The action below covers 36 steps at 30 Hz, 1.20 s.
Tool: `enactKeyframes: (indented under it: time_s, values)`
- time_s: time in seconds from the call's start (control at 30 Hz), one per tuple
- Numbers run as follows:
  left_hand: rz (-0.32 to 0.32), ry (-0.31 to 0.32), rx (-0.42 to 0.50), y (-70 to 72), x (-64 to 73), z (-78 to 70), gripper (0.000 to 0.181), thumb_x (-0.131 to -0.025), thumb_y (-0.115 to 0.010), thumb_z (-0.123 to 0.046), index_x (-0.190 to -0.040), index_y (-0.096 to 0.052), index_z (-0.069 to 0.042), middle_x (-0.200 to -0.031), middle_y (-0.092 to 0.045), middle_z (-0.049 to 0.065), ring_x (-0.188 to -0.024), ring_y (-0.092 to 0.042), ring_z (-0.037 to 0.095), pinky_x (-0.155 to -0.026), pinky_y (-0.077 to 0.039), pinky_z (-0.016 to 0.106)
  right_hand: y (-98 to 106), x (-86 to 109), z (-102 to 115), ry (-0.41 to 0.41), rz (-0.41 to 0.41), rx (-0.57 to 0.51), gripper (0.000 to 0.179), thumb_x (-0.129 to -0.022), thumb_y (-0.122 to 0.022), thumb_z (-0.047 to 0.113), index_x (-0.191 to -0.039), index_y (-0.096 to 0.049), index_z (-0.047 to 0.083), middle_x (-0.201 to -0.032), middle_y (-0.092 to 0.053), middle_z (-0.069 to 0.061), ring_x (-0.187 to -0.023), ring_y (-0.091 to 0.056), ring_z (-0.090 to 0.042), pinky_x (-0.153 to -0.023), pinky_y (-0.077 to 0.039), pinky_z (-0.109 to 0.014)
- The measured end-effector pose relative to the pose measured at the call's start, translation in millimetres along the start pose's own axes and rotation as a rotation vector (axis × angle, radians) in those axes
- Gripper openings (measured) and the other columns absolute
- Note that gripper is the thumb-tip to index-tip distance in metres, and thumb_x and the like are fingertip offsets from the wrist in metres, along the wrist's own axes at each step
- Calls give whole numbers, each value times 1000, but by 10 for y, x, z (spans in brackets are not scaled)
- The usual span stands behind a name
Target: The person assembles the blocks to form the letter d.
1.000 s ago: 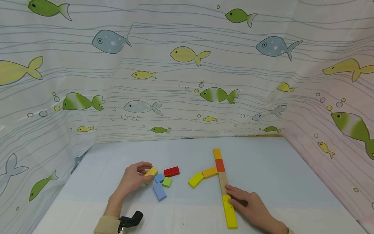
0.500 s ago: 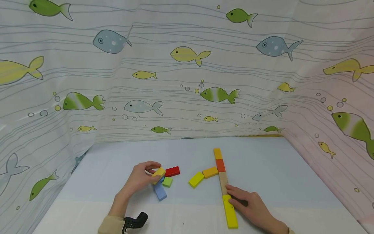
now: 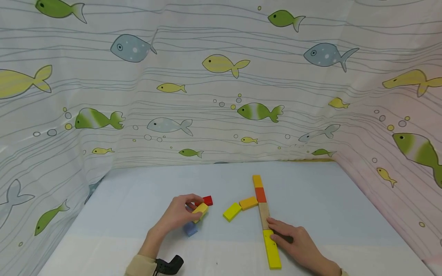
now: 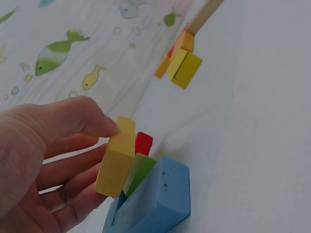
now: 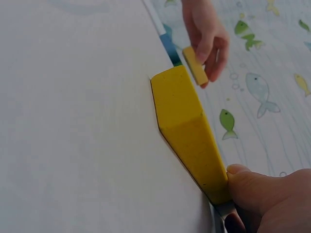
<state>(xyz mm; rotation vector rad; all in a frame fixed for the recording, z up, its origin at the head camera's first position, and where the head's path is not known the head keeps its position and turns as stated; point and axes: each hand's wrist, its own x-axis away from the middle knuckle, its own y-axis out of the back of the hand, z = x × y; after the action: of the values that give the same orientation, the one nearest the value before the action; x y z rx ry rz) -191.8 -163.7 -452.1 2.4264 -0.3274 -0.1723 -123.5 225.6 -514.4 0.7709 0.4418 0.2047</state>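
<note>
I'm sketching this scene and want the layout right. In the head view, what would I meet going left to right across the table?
Left hand → pale yellow block → bright yellow block → orange block → straight row of blocks → right hand.

Eleven blocks can be counted. Six are seen right of centre in the head view: two yellow blocks (image 3: pixel 272 250) (image 3: pixel 232 212), two orange blocks (image 3: pixel 256 181) (image 3: pixel 248 203), one orange-red block (image 3: pixel 260 195) and one plain wood block (image 3: pixel 263 213). Five are found left of centre: one pale yellow block (image 3: pixel 201 211), one red block (image 3: pixel 208 200), one green block (image 4: pixel 139 174) and two blue blocks (image 4: pixel 167 201) (image 4: pixel 113 212), though the second is mostly hidden and is counted less surely. Two hands are seen in the lower half: one left hand (image 3: pixel 178 211), one right hand (image 3: pixel 299 243).
</note>
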Motion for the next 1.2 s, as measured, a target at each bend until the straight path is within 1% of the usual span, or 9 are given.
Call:
enactKeyframes:
  time_s: [0.17,0.33,0.53,0.6,0.73,0.83,0.97,1.1,1.2]
  values:
    - [30,-37,-31,-85,2,-62,31,-81,-80,-15,-111,-71,-13,-101,-69,-1,-86,-61,15,-70,-53,23,-14,0,-8,6,-10,0,38,-94,-68,37,-129,-69,22,-134,-63,13,-121,-62,-13,-94,-54,-25]
    - [76,-70,-42,-172,12,-128,31,-81,-79,-15,-111,-72,-13,-107,-71,-1,-88,-64,14,-70,-55,21,-9,-1,4,-2,-9,-2,38,-94,-68,37,-129,-69,22,-134,-64,12,-122,-62,-13,-95,-54,-25]
    - [125,-75,-41,-263,35,-193,31,-81,-79,-15,-111,-72,-12,-106,-71,-2,-87,-66,14,-65,-56,21,-6,-4,18,-14,5,-6,39,-94,-67,39,-129,-69,21,-135,-63,12,-123,-61,-14,-96,-54,-27]
    - [140,-78,-36,-291,43,-214,30,-81,-79,-14,-110,-72,-11,-106,-71,-1,-86,-66,14,-65,-56,20,-6,-5,15,-17,10,-5,40,-95,-66,40,-129,-68,21,-135,-62,12,-123,-61,-14,-96,-54,-27]
    - [164,-89,-55,-340,49,-243,31,-81,-80,-15,-111,-72,-9,-106,-71,0,-85,-65,15,-68,-55,19,-5,-2,10,-15,15,-11,40,-95,-65,41,-130,-68,20,-135,-62,12,-123,-61,-15,-97,-54,-28]
    - [171,-104,-74,-371,49,-244,32,-80,-79,-14,-111,-72,-10,-105,-72,0,-85,-65,15,-70,-55,20,-11,-3,7,-12,15,-9,41,-95,-65,41,-130,-68,20,-135,-62,12,-123,-61,-15,-96,-54,-29]
    - [173,-117,-75,-392,51,-250,33,-80,-79,-13,-112,-72,-9,-106,-71,0,-85,-65,15,-71,-55,20,-8,-6,9,-19,18,-2,41,-95,-64,42,-130,-68,21,-135,-62,13,-123,-61,-15,-96,-54,-28]
    - [179,-110,-69,-399,58,-262,34,-81,-79,-13,-114,-71,-9,-108,-71,0,-86,-65,15,-70,-55,20,-2,-7,13,-22,19,-9,41,-95,-65,42,-130,-68,21,-134,-63,13,-123,-61,-15,-96,-54,-28]
    - [182,-92,-59,-404,65,-278,36,-81,-81,-18,-114,-71,-9,-107,-71,0,-86,-64,15,-69,-54,19,-3,-7,14,-17,18,-14,41,-95,-66,41,-130,-68,20,-134,-63,12,-123,-61,-15,-96,-54,-27]
